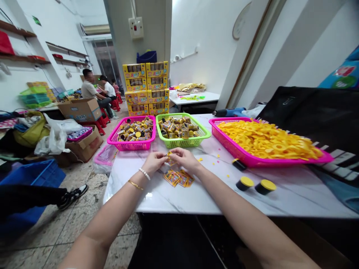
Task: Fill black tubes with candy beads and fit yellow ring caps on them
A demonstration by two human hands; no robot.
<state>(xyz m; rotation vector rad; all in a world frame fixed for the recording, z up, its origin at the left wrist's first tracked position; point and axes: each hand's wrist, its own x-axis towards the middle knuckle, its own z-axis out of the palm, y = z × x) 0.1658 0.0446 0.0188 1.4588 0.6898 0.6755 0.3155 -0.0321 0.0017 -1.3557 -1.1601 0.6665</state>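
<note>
My left hand and my right hand meet above the white marble table, fingers pinched together on a small yellow printed sticker. Just below them lies a small pile of the same yellow and orange stickers. My left wrist wears a pearl bracelet and a gold bangle. Beyond the hands stand a pink basket and a green basket, both filled with small yellow-labelled black canisters.
A large pink tray of yellow rings sits at the right. Three black canisters with yellow lids stand near it. Stacked yellow boxes rise behind. People sit at the back left; a blue crate and someone's shoe are on the floor.
</note>
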